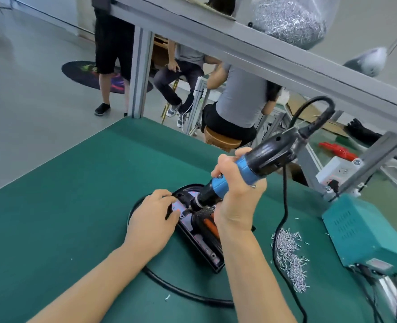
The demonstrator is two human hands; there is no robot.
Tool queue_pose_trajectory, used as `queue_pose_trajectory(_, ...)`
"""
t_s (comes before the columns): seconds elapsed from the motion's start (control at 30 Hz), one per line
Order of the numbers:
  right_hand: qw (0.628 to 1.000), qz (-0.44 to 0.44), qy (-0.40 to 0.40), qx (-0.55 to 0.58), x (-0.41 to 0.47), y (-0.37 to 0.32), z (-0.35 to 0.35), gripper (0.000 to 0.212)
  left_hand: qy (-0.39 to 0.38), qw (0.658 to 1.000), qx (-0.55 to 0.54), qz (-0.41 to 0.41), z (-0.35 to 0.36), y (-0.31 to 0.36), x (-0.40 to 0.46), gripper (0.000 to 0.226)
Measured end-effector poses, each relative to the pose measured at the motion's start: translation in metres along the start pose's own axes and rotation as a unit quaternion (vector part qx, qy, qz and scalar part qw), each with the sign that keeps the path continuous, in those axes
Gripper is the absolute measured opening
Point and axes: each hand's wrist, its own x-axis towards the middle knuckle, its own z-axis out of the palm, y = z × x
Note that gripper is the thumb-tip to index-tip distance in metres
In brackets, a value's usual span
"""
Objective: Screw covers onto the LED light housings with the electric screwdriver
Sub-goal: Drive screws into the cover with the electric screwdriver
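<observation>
A black LED light housing (206, 250) lies on the green bench mat (76, 194), with its inner parts showing. My right hand (237, 197) grips the blue and black electric screwdriver (258, 164), which tilts down to the left. Its bit meets the housing near the far end. My left hand (151, 220) rests on the housing's left edge, with its fingertips pinching close beside the bit; what they pinch is hidden. A pile of small silver screws (290, 259) lies to the right of my right forearm.
A teal power box (365, 236) stands at the right edge. The screwdriver's black cable (283, 206) hangs past the screws, and a thicker black cable (181, 292) loops around the housing. A bagged heap of screws (288, 19) sits on the shelf above. Other people are beyond the bench.
</observation>
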Motion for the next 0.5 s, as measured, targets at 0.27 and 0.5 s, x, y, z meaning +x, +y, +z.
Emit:
queue_pose_trajectory(0.27,0.999,0.004,-0.014,-0.035,0.001,0.013,0.004,0.021,0.002,1.000,-0.014,-0.006,0.001,-0.004,-0.001,0.032)
queue_pose_trajectory(0.5,0.999,0.014,-0.025,-0.032,-0.002,0.014,0.004,0.028,-0.005,1.000,-0.014,-0.015,0.000,-0.003,0.000,0.029)
